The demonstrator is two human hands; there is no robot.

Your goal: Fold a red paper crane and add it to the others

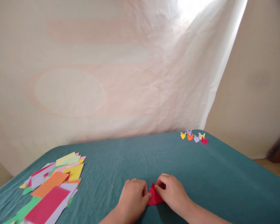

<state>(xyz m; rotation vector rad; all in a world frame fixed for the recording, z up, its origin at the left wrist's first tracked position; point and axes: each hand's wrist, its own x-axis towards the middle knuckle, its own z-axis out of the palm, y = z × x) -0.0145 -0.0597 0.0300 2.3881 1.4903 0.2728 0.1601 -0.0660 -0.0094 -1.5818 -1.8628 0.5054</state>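
A small piece of folded red paper [154, 198] lies on the table near its front edge, with a pointed top and a wide base. My left hand [134, 197] is closed at its left side, thumb and finger pinching the paper's edge. From the right, my right hand [171, 191] pinches the paper's upper right side between thumb and fingertips. Parts of the paper's lower right are hidden behind the right hand.
A spread pile of coloured paper sheets [51, 183] covers the table's left side. Several small folded paper birds [196, 138] stand at the far right corner of the green tablecloth [121, 158]. A pale hanging sheet [130, 77] borders the back edge.
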